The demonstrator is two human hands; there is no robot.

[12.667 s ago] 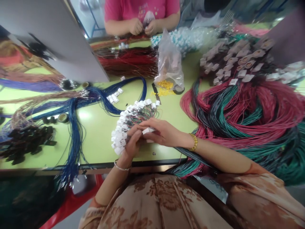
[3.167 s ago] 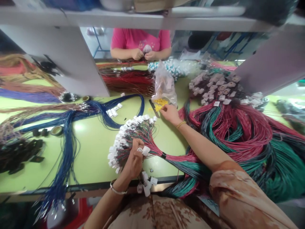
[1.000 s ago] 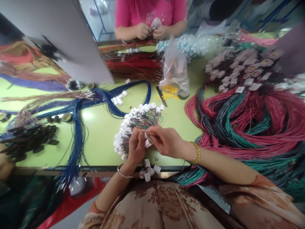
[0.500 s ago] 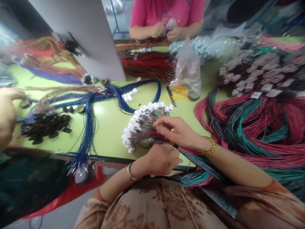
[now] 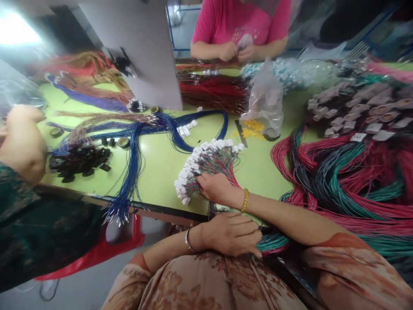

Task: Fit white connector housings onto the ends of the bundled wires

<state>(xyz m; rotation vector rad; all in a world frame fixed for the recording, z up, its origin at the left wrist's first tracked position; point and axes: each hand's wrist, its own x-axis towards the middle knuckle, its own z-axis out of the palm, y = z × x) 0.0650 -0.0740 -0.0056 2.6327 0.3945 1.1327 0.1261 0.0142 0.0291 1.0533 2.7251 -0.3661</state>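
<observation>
A fanned bundle of thin red, green and dark wires with white connectors (image 5: 190,165) lies near the front table edge. My right hand (image 5: 217,188), a yellow beaded bracelet at its wrist, is closed on the wires just below the connectors. Lower down, by the table edge, my left hand (image 5: 230,234) is bent over the same bundle, its fingers close together. The wires pass behind this hand, so its grip is partly hidden. A small pale thing with a dark mark (image 5: 221,208) shows between my two hands.
Blue wires (image 5: 131,165) hang over the front edge. Black connectors (image 5: 79,163) and tape rolls (image 5: 123,142) lie left, near another person's arm (image 5: 24,146). Red, black and green wires (image 5: 335,181) fill the right. Yellow pieces (image 5: 253,128) lie beside a plastic bag (image 5: 266,101). A co-worker in pink sits opposite.
My right hand has moved left and down, nearer the white connectors. My left hand has shifted lower, apart from the right. The view has turned slightly left.
</observation>
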